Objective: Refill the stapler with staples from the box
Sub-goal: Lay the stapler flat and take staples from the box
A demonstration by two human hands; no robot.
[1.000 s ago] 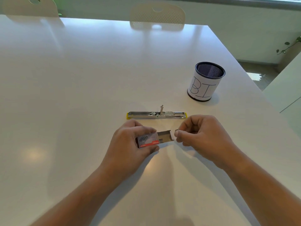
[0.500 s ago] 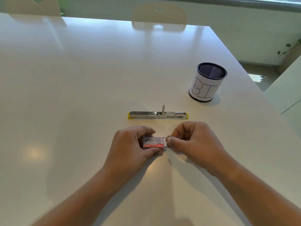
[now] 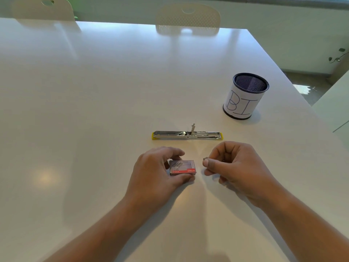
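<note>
A: Why is the staple box (image 3: pixel 182 167) being kept low on the bench (image 3: pixel 94 110)?

B: It is being steadied there by the left hand (image 3: pixel 160 171). Its sides are being pinched between thumb and fingers, so the grip is being closed on the box, which appears to be shut.

A: And what is being held in the right hand (image 3: pixel 232 167)?

B: A small grey piece (image 3: pixel 205 159) is being pinched between thumb and fingertips, likely a strip of staples, though it is too small for that to be confirmed. That grip is being closed on the piece, just beside the box and apart from it.

A: Where is the stapler (image 3: pixel 187 134) being kept?

B: It is being left lying folded out flat on the bench, just beyond both hands, with its metal channel facing up. By that placement, loading is probably being made easier: only a short reach forward is being asked of the right hand.

A: How are the hands being posed?

B: Both forearms are being extended inward from the near edge. The left palm is being turned down over the box; the right hand is being curled, fingers tucked, with the pinch pointing left. A mesh pen cup (image 3: pixel 245 96) is being left well apart on the right.
</note>
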